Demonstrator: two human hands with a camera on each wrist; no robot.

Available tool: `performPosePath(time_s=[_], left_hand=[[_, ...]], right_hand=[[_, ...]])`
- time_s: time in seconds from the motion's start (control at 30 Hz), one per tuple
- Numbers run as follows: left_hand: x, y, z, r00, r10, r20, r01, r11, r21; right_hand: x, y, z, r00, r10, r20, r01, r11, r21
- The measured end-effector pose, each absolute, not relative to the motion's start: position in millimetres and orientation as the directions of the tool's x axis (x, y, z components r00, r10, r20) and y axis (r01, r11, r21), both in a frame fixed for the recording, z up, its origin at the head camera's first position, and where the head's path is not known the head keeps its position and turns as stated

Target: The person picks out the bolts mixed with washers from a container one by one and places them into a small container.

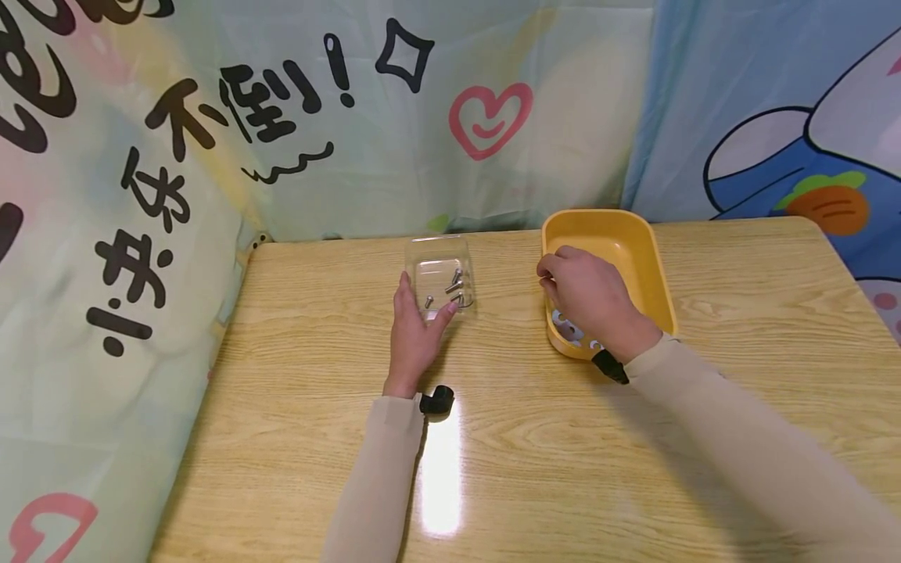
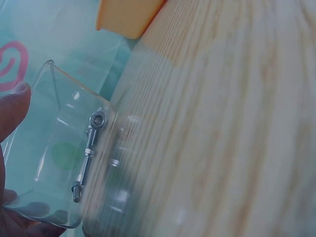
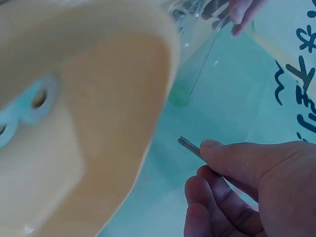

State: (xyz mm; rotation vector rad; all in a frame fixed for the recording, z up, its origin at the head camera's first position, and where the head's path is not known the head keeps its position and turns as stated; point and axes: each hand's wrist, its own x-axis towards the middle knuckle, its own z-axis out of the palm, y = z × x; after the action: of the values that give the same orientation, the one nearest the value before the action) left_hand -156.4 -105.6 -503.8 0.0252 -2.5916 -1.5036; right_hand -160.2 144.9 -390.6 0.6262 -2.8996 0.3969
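Observation:
At the table's far side, my left hand (image 1: pixel 413 336) grips the near end of a clear plastic box (image 1: pixel 439 249), thumb on one side and fingers on the other. Several silver screws (image 1: pixel 455 286) lie inside it; the left wrist view shows them along the bottom. My right hand (image 1: pixel 590 293) is over the left rim of a yellow tray (image 1: pixel 660 285). Between its thumb and fingers it pinches a screw, whose threaded end (image 3: pixel 189 147) sticks out in the right wrist view. Flat metal washers (image 1: pixel 565 326) lie in the tray's near end, partly hidden by the hand.
Box and tray stand apart on a wood-grain table (image 1: pixel 507 438). Behind the table hangs a printed cloth (image 1: pixel 394 156), which also runs along the left side. Small black cameras (image 1: pixel 437 400) sit at both wrists.

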Motion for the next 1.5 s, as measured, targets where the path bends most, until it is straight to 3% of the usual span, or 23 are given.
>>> performPosePath(time_s=[0.9,1.27,1.5], left_hand=[[-157,-106,-503,-0.989,-0.084,0.124,0.064,0.508,0.859],[-158,-105,-503,-0.986,-0.088,0.144,0.078,0.519,0.851],[-157,-106,-503,-0.986,-0.086,0.142,0.077,0.520,0.851]], right_hand=[[-174,75,-414,-0.867,-0.376,0.328,-0.479,0.811,-0.337],[-182,57,-429,-0.887,-0.363,0.285,-0.455,0.794,-0.404],[-186,50,-435,-0.906,-0.376,0.193,-0.422,0.807,-0.413]])
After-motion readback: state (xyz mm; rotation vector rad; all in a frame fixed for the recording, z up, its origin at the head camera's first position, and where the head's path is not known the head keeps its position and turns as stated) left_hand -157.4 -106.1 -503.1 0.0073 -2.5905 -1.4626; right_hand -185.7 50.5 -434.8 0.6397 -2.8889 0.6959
